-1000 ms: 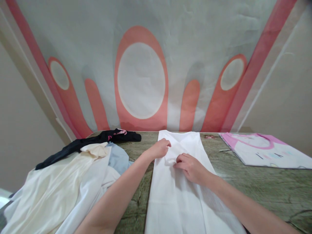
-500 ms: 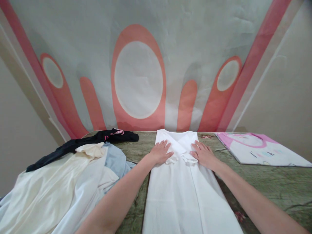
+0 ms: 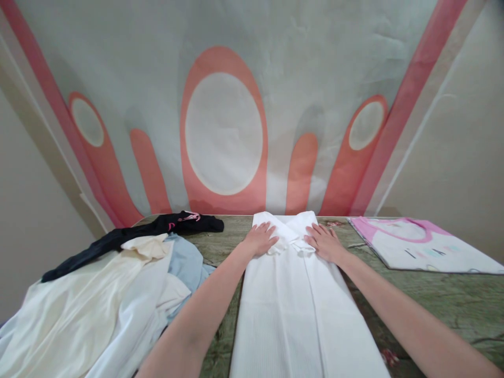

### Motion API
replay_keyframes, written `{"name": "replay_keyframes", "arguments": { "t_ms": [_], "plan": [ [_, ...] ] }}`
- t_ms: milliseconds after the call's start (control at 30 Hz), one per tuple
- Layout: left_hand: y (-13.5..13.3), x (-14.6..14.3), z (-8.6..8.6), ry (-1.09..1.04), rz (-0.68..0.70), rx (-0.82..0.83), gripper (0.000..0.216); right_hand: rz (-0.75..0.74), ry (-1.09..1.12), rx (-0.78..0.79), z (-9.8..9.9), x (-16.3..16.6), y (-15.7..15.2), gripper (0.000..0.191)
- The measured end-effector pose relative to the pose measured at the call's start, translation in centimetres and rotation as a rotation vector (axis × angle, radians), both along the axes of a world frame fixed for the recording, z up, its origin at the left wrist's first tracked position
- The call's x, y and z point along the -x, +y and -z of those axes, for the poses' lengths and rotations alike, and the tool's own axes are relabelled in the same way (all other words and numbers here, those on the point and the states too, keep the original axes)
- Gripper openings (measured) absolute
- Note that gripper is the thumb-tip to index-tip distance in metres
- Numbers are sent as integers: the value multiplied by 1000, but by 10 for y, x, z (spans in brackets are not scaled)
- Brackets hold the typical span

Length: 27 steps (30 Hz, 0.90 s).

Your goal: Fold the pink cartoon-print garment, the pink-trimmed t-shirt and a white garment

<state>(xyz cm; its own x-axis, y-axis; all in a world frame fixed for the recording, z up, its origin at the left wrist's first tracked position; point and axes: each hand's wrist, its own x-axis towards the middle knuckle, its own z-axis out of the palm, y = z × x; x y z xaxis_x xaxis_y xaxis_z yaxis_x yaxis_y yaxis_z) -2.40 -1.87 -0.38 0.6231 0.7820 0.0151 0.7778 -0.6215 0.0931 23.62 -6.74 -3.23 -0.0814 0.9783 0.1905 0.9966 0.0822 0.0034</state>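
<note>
A long white garment [image 3: 293, 310] lies lengthwise before me, its sides folded in to a narrow strip and its near end out of view. My left hand [image 3: 260, 239] rests flat on the left edge of its far part, fingers spread. On the opposite edge, my right hand [image 3: 323, 242] lies palm down with the fingers apart. Between the hands, two small ruffled folds of the cloth show. Neither hand grips the fabric; both press on top of it.
To the left is a loose heap of clothes: a cream garment [image 3: 84, 299], a light blue one [image 3: 189, 260] and a black one [image 3: 134, 239]. A folded white and pink shirt [image 3: 429, 244] lies right on the wood-patterned table [image 3: 441, 304]. Behind stands a patterned wall [image 3: 244, 26].
Both hands have shifted slightly on the white garment, the right one a little inward. The garment's far end has drawn in, and its lower part looks smoother.
</note>
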Motion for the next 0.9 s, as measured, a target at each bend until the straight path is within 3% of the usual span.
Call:
{"name": "replay_keyframes", "arguments": {
  "t_ms": [133,367,500,633,767,900],
  "plan": [
    [-12,5,-8,-29,7,-9,52,-95,86,-64,-5,-2,-9,53],
    [-63,13,-13,-94,82,29,56,-326,193,81,-6,6,-56,56],
    [-83,7,-9,-50,129,-24,59,-332,118,102,-9,17,-67,61],
    [-95,4,-17,-2,125,-60,57,-294,89,113,-17,21,-73,62],
    [-118,11,-26,8,140,-81,56,-312,81,92,-21,17,-92,60],
    [-141,24,-21,23,116,-22,60,-341,99,110,-18,12,-113,62]
  ]
}}
